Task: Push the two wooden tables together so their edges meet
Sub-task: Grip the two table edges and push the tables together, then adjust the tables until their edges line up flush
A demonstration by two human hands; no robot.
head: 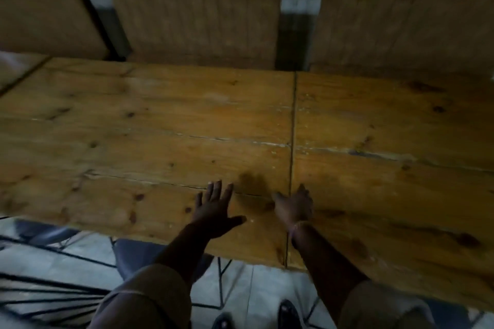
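Two wooden tables fill the centre band of the frame: the left table (133, 128) runs from the left edge to a thin dark seam (293, 141) right of centre, and the right table (387, 155) continues from the seam to the right edge. Along the visible length of the seam the two edges appear to meet, so I judge the push to be at or near its finish; the frame is dim and blurred, so a hairline gap cannot be ruled out.

Next move, as I judge it: check the seam from far end to near end, and press either top sideways only if a gap shows.

My left hand (213, 208), lower centre of the frame, lies palm down on the left table with fingers spread and thumb out, gripping nothing. My right hand (295, 205), just to its right, rests at the seam with fingers loosely extended, also holding nothing. Both hands are apart from each other.
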